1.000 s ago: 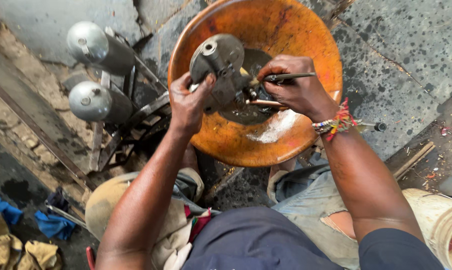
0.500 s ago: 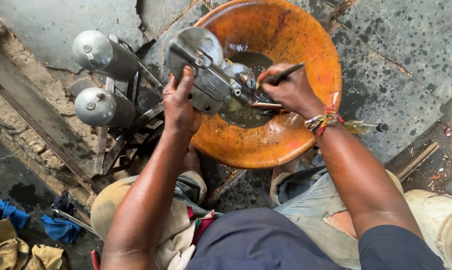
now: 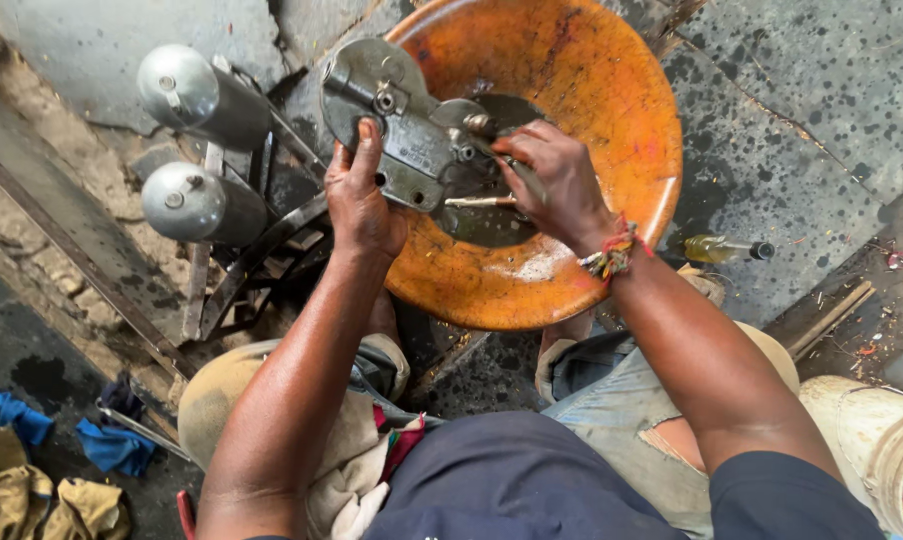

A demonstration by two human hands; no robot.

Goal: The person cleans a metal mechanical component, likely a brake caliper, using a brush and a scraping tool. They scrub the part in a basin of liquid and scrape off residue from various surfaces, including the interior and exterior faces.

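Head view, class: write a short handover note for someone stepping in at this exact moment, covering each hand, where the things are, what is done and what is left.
Left hand: grip on the grey metal machine part, held tilted over the orange basin.
Right hand: grip on a thin tool, working at the part's inner side.
Dark liquid sits in the basin's bottom.
Nearby: two metal cylinders to the left, small bottle on the floor to the right.
Done: part is over the basin.
Left: cannot tell how far the work has got.

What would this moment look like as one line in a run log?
left hand: grips grey metal housing | right hand: holds thin tool against it | under: orange basin | left: two metal cylinders
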